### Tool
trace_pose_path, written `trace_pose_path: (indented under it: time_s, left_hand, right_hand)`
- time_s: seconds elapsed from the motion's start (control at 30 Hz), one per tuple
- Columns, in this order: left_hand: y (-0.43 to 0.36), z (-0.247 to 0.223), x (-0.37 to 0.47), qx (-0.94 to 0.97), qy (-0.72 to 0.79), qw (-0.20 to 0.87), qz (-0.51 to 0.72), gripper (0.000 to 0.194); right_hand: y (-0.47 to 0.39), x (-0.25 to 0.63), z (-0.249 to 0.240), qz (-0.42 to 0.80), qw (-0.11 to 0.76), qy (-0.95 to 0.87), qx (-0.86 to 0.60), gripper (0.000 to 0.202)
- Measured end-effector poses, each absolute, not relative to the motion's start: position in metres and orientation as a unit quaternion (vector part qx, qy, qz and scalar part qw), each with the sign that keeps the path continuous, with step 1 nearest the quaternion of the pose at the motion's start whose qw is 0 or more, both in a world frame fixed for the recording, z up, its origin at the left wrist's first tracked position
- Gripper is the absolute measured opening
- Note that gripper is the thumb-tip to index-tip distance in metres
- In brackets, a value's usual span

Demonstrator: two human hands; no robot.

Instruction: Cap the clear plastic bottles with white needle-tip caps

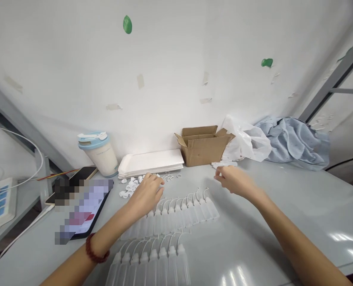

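Note:
My left hand point(149, 191) is over the table beside a pile of small white caps point(131, 186), its fingers loosely bent and the thumb apart. Small pale rings point(168, 177) lie just past its fingertips. My right hand point(237, 180) is closed, fingers curled toward the thumb. Whatever it pinches is hidden. Right behind its knuckles lies a slim translucent piece point(225, 163); whether they touch I cannot tell. Between my arms stretch two rows of translucent plastic bottles, a far row point(185, 216) and a near row point(152, 268), with thin curved tubes at their tops.
Along the wall stand a lidded cup point(100, 155), a stack of white envelopes point(152, 162), an open cardboard box point(204, 149), a white plastic bag point(247, 141) and blue cloth point(295, 139). Two phones, a black-edged one point(88, 210) and another point(75, 182), lie at left.

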State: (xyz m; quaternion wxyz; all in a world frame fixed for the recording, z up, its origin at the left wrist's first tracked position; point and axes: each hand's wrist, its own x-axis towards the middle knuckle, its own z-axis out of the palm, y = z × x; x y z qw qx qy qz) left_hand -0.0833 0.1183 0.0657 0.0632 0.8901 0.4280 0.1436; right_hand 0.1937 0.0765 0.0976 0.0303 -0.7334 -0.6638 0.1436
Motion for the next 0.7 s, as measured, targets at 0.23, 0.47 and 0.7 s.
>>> trace_pose_path:
  time_s: [0.23, 0.47, 0.7]
  left_hand:
    - [0.152, 0.057, -0.045, 0.896, 0.430, 0.014, 0.111, 0.015]
    - [0.163, 0.053, -0.007, 0.914, 0.397, -0.006, 0.085, 0.028]
    - [0.145, 0.066, -0.023, 0.907, 0.394, 0.036, 0.144, 0.015]
  right_hand:
    - [0.088, 0.220, 0.088, 0.019, -0.006, -0.583, -0.812, 0.014]
    - [0.097, 0.238, 0.079, -0.005, -0.015, -0.544, -0.839, 0.019]
    - [0.100, 0.244, 0.078, 0.022, -0.004, -0.537, -0.843, 0.026]
